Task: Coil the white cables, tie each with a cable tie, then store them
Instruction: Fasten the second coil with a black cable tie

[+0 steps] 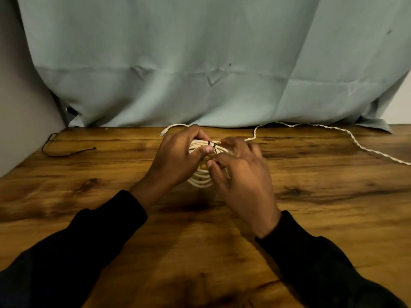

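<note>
Left hand fingers curled round the top of the white cable coil, thumb pressing by the black cable tie wrapped there. Right hand blurred, fingers bent over the coil's right side; actual grip unclear. Coil sits mid-frame on the wooden table. Second white cable trails off right; spare black tie at left.
</note>
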